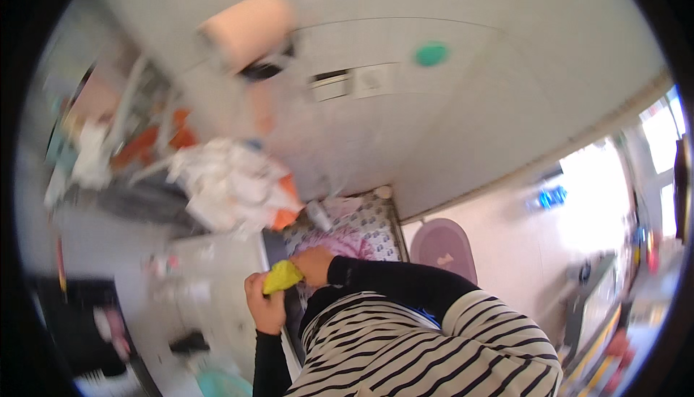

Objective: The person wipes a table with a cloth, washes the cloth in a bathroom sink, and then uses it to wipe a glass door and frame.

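Note:
Close in front of my body, a yellow-green piece of cloth or sponge (282, 276) is between my two hands; blur hides which of the two it is. My left hand (264, 307) grips its left side, with the thumb up along it. At its right end, my right hand (314, 265) is closed against it, the fingers turned away from view. Below and beyond the hands lies a patterned surface (382, 226) with a pink-and-white cloth or mat (347, 242) on it.
White plastic bags (233, 185) with orange parts lie heaped ahead to the left. A paper roll (249, 31) hangs on the wall near a switch plate (374, 79). A mauve plastic tub (443, 248) stands on the floor at right. A pale tabletop (222, 272) is at left.

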### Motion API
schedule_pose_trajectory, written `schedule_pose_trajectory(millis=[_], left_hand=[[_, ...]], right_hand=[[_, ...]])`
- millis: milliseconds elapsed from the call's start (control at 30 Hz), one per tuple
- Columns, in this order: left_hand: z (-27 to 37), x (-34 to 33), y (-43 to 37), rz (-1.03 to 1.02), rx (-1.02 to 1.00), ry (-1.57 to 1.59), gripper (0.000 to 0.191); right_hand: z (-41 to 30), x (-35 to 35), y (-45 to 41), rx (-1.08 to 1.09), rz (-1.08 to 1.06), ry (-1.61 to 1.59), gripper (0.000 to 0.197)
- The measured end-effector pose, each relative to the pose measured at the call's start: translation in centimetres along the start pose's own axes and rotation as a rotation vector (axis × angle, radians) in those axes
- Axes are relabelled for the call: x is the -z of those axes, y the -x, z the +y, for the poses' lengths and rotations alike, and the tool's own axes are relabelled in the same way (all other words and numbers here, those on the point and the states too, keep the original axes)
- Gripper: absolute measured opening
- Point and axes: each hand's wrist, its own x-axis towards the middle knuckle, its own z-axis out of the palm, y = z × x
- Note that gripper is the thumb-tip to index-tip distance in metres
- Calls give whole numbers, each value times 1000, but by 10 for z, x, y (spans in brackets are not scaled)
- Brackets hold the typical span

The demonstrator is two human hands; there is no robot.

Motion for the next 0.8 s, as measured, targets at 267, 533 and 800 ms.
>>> schedule_pose_trajectory(millis=[267,533,800], left_hand=[[89,-160,-52,-400,-492,3,23],[150,-249,-29,-892,-614,102,26],[179,-363,22,-1341,-1050,75,45]], right_hand=[[53,-8,99,-502,276,522,56],[115,-45,251,-1031,978,-875,42],[110,-37,367,39,1628,-2081,46]])
